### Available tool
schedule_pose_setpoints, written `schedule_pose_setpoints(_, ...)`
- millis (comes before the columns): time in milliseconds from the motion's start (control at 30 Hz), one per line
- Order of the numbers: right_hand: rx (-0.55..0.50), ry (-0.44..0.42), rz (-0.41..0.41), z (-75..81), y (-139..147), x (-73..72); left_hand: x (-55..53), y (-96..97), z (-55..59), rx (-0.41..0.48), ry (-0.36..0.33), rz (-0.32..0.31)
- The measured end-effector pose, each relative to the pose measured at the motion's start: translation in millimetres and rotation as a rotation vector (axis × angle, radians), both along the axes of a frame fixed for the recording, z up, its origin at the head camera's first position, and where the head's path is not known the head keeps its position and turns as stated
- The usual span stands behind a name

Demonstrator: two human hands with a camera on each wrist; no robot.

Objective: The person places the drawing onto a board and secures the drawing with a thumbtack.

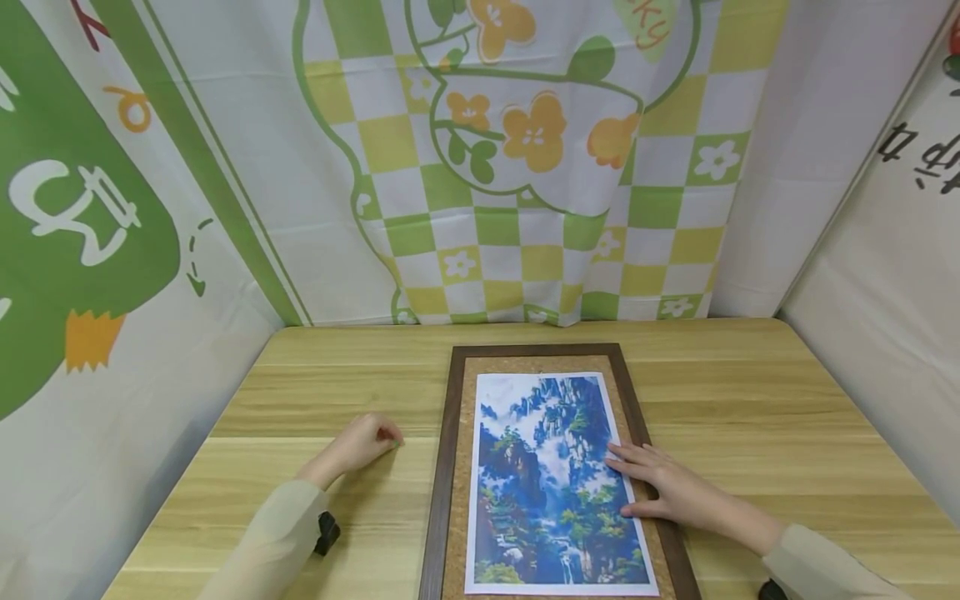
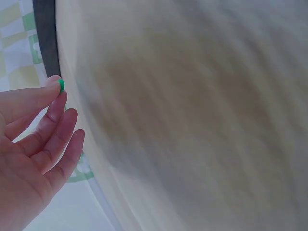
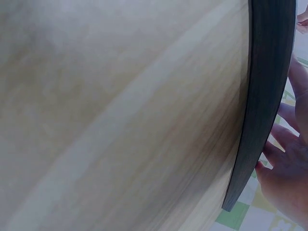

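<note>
Near the wearer's side of the table [image 1: 765, 408], a landscape print [image 1: 551, 492] is laid on a framed corkboard [image 1: 442, 475], with bare cork showing around it. By the print's right edge, the right hand [image 1: 667, 490] is spread pretty wide, fingertips and thumb rested on the paper, nothing gripped. A touch farther off, left of the board, something tiny and green [image 2: 61, 86] is pinched between thumb and fingertip of the left hand [image 1: 362, 442], other fingers loosely bent. Could be a pushpin, but too little of it is shown to be sure. Looks like the sheet is being steadied for pinning, tbh. Next, the green bit would need to be brought right, over the paper, and pressed in with the sheet kept flat. Far side: a checked curtain [image 1: 498, 233] is hung.
</note>
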State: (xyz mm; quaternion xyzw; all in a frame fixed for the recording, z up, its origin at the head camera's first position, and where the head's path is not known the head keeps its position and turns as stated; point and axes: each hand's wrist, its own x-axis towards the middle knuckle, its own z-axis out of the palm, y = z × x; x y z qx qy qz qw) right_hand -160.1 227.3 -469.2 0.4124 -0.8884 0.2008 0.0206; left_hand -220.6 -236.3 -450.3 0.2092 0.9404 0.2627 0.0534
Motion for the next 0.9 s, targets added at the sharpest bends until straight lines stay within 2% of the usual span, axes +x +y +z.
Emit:
schedule_pose_setpoints(433,-0.011,-0.013,0.008,0.6,0,0.1,-14.8,35.2,17.5,0.066,-0.045,0.075)
schedule_pose_setpoints(767,-0.018,-0.018,0.005,1.2,-1,0.3,-28.7,68.3,28.1,0.099,0.031,0.036)
schedule_pose_setpoints(900,-0.019,-0.011,0.007,1.5,-1,0.6,-33.1,82.0,33.7,0.122,0.022,0.048)
